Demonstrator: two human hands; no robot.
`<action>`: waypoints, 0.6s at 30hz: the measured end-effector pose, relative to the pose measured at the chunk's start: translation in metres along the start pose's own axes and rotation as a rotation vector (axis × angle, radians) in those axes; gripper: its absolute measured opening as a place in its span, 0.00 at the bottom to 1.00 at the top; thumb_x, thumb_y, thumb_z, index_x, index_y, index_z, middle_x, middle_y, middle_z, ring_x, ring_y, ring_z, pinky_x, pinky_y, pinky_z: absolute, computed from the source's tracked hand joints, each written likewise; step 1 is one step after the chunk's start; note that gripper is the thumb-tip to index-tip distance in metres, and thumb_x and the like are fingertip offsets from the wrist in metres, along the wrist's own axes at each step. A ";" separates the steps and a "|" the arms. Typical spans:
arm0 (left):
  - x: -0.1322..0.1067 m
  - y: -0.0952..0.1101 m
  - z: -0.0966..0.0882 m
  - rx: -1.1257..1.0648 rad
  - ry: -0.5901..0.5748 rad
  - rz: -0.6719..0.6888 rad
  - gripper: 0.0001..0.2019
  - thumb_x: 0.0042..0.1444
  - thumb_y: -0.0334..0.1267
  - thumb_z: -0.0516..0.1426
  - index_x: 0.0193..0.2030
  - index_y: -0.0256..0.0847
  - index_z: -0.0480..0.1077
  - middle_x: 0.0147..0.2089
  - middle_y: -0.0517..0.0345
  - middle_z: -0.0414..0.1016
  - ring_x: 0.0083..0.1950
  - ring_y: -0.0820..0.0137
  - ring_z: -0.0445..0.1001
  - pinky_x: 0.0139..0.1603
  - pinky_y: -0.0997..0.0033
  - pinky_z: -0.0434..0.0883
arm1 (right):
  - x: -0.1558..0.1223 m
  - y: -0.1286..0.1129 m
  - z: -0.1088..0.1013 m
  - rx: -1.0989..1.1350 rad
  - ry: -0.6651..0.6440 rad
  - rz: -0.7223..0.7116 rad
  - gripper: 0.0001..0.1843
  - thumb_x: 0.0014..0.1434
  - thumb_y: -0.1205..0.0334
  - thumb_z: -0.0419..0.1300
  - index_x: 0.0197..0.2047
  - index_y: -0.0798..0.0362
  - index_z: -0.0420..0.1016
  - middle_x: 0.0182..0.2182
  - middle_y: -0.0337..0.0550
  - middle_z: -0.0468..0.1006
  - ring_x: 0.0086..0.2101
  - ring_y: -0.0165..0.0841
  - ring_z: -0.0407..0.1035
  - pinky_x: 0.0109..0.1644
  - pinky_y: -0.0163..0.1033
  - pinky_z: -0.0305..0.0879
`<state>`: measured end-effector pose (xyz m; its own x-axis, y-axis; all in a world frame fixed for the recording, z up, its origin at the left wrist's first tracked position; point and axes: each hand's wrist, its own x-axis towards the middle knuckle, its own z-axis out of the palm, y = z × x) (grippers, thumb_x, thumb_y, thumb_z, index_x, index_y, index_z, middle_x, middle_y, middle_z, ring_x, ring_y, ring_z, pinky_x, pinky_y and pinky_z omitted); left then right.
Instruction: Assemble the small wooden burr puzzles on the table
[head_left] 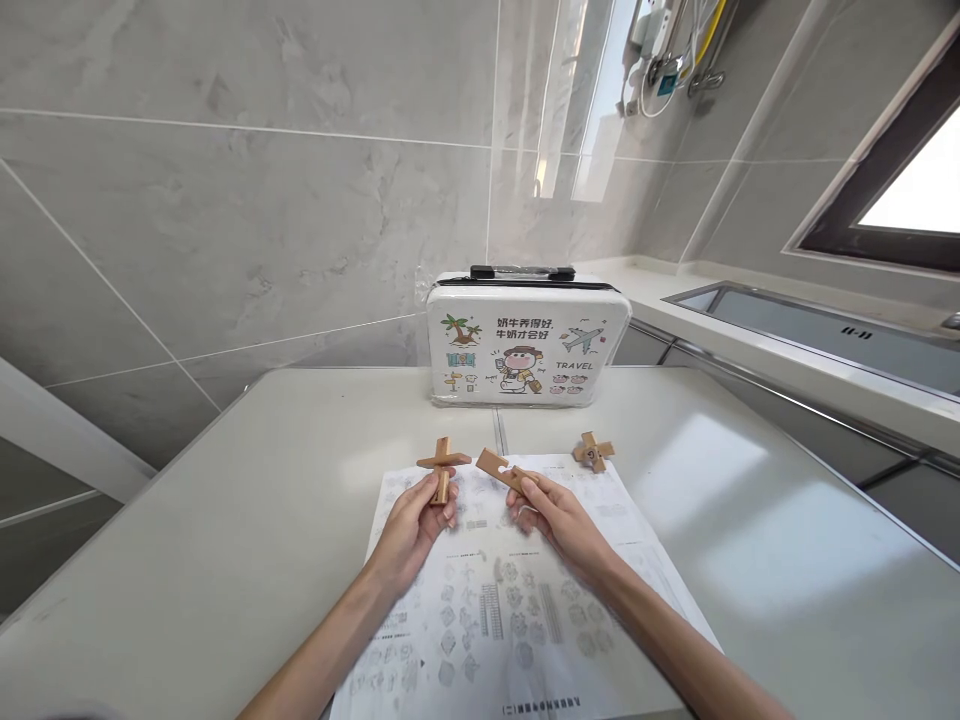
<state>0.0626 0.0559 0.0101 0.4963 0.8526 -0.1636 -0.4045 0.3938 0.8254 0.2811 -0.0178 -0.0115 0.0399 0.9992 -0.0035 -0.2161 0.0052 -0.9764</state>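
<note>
My left hand (pixel 421 517) is closed round the lower end of a wooden cross-shaped puzzle piece (pixel 443 464), held upright above a printed instruction sheet (pixel 502 610). My right hand (pixel 547 512) pinches one end of a notched wooden bar (pixel 501 468), which points up and left toward the cross. The two wooden parts are a small gap apart. A second assembled wooden cross (pixel 593 452) lies on the table beyond my right hand, at the sheet's far right corner.
A white cartoon-printed case (pixel 525 340) with a black handle stands against the tiled wall at the back of the pale table (pixel 225 520). To the right run a counter and a steel sink (pixel 825 335) under a window.
</note>
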 end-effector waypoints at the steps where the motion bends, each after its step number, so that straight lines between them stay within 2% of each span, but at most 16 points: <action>1: -0.001 0.000 0.001 0.014 -0.020 -0.017 0.15 0.63 0.46 0.66 0.48 0.36 0.77 0.37 0.56 0.74 0.30 0.75 0.67 0.34 0.72 0.70 | 0.000 0.000 -0.001 0.088 -0.018 0.017 0.25 0.69 0.39 0.61 0.56 0.51 0.74 0.38 0.44 0.77 0.32 0.34 0.70 0.35 0.39 0.64; 3: -0.003 -0.001 0.003 0.053 -0.054 -0.046 0.15 0.63 0.47 0.66 0.47 0.36 0.77 0.38 0.54 0.75 0.30 0.74 0.68 0.36 0.71 0.70 | 0.001 -0.001 -0.002 0.204 -0.041 0.034 0.24 0.66 0.40 0.64 0.55 0.50 0.71 0.37 0.42 0.78 0.31 0.33 0.71 0.34 0.38 0.63; 6: -0.006 -0.001 0.007 0.112 -0.117 -0.075 0.16 0.63 0.49 0.65 0.43 0.35 0.76 0.39 0.52 0.76 0.31 0.73 0.69 0.36 0.69 0.70 | -0.001 -0.003 -0.002 0.250 -0.077 0.034 0.22 0.66 0.42 0.66 0.52 0.49 0.69 0.37 0.41 0.79 0.28 0.30 0.71 0.32 0.36 0.61; 13: -0.010 -0.002 0.011 0.188 -0.274 -0.147 0.16 0.65 0.50 0.63 0.42 0.36 0.75 0.38 0.50 0.77 0.32 0.70 0.69 0.40 0.67 0.67 | -0.005 -0.009 0.002 0.154 -0.145 0.027 0.25 0.66 0.38 0.64 0.52 0.47 0.64 0.35 0.41 0.81 0.26 0.33 0.73 0.30 0.37 0.61; 18: -0.011 -0.003 0.009 0.205 -0.294 -0.160 0.17 0.66 0.51 0.63 0.44 0.36 0.76 0.37 0.50 0.77 0.32 0.70 0.68 0.41 0.66 0.67 | -0.006 -0.010 0.004 0.102 -0.182 0.017 0.24 0.66 0.38 0.63 0.51 0.46 0.63 0.34 0.40 0.81 0.26 0.33 0.74 0.30 0.37 0.61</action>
<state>0.0658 0.0420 0.0143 0.7514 0.6397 -0.1619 -0.1570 0.4116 0.8977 0.2794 -0.0240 -0.0010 -0.1397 0.9898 0.0281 -0.3133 -0.0173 -0.9495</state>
